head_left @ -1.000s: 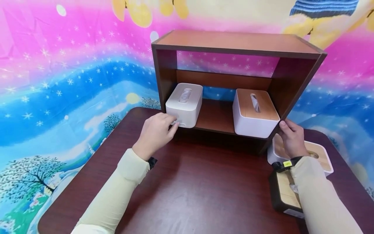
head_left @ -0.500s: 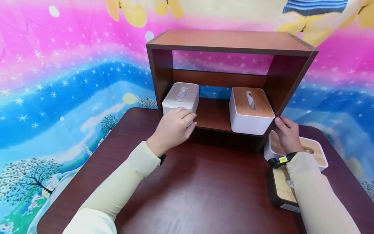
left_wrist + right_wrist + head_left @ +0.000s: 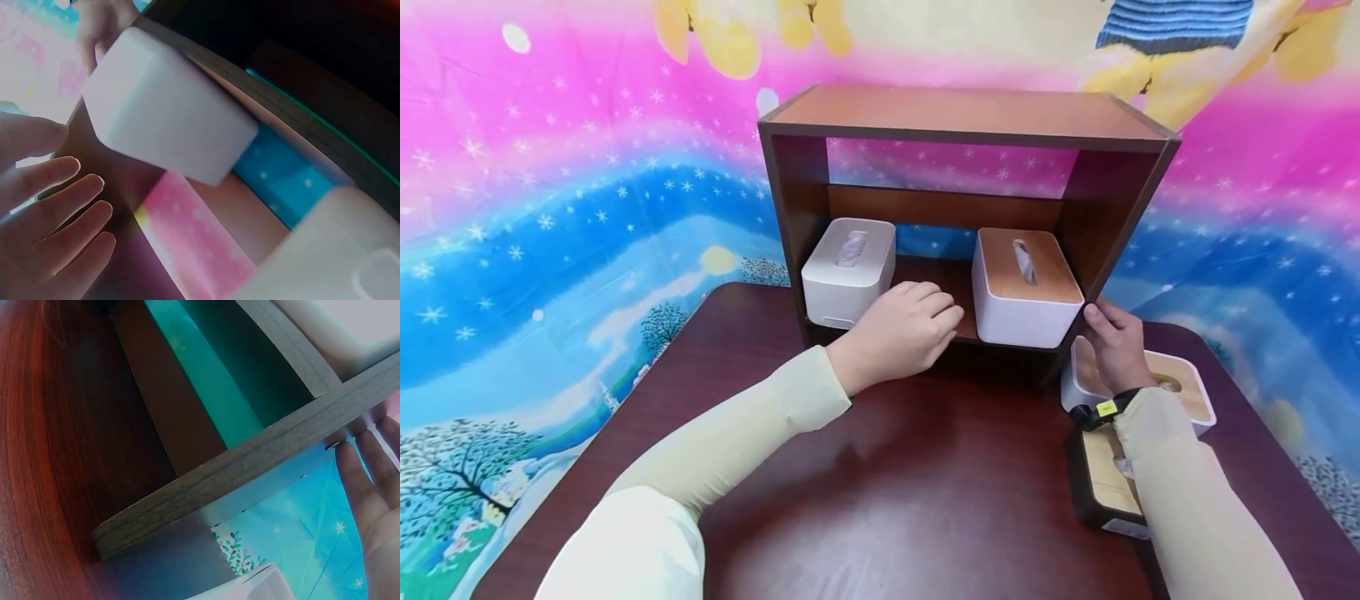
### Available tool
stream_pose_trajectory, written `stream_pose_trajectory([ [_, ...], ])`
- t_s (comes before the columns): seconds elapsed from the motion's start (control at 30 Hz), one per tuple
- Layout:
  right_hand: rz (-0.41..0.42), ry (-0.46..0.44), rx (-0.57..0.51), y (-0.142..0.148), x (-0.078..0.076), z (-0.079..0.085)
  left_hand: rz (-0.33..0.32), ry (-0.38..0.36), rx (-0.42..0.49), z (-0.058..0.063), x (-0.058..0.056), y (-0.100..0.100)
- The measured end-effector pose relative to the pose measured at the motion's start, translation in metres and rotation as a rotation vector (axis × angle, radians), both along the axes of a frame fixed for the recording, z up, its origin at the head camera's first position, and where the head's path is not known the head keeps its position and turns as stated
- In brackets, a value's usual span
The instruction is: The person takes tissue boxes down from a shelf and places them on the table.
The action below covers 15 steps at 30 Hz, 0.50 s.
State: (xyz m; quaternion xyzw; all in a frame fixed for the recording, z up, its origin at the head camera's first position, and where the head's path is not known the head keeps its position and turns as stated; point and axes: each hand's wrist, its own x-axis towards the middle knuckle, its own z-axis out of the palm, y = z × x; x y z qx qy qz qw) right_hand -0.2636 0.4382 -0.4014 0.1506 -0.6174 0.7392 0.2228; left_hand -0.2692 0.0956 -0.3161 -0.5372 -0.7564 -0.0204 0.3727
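Observation:
My left hand hovers in front of the wooden shelf, between two tissue boxes, holding nothing. In the left wrist view its fingers are loosely extended. The all-white tissue box stands at the shelf's left end, its lower front corner partly behind my left hand. At the right end is a white tissue box with a wood-toned lid. My right hand touches the outside of the shelf's right side panel with its fingertips, the thumb near the front edge.
On the table, right of the shelf, lies another white box with a wooden lid, partly behind my right arm. Nearer to me is a dark box with a light wooden lid. A patterned cloth hangs behind.
My left hand has moved right, from the front of the all-white tissue box to the gap between the two boxes. My right hand stays at the shelf's side. The view has shifted slightly.

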Motion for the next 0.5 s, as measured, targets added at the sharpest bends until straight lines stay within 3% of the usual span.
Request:
stream_pose_trajectory([
  [0.33, -0.028, 0.025, 0.010, 0.001, 0.000, -0.002, -0.043, 0.034, 0.010, 0.003, 0.008, 0.039],
  [0.5, 0.004, 0.035, -0.022, -0.001, -0.002, -0.003, -0.032, 0.040, -0.006, 0.001, 0.009, 0.053],
])
